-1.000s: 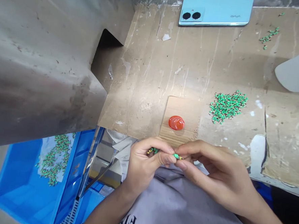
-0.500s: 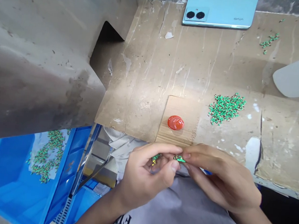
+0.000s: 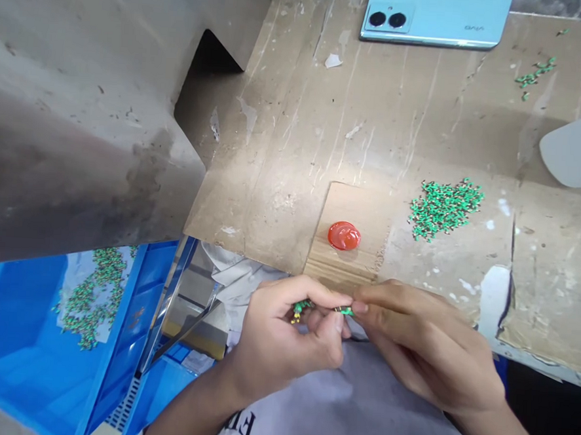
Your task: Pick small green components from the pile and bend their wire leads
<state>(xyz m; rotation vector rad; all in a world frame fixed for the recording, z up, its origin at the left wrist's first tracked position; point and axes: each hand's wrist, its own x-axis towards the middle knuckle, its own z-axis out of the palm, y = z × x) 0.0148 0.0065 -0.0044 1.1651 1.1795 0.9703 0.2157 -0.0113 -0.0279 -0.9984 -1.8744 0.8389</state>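
Left hand (image 3: 287, 342), curled around several green pieces (image 3: 301, 307). Right hand (image 3: 425, 340), bent inward. Hands together, fingertips (image 3: 360, 307) pinched on one small green part (image 3: 345, 310), near side of red dish (image 3: 344, 236); forearms (image 3: 205, 396) angled inward.

Brown worktop (image 3: 274, 157) (streaky); metal panel (image 3: 81, 100)

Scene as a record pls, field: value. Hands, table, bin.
left hand: pinches green part; more pieces in its curled fingers
right hand: fingertips on the same green part
red disc: glossy, on cardboard scrap
green pile: on table, right of red disc
phone: far side of table, lenses up
blue bin: at left, small green pieces inside
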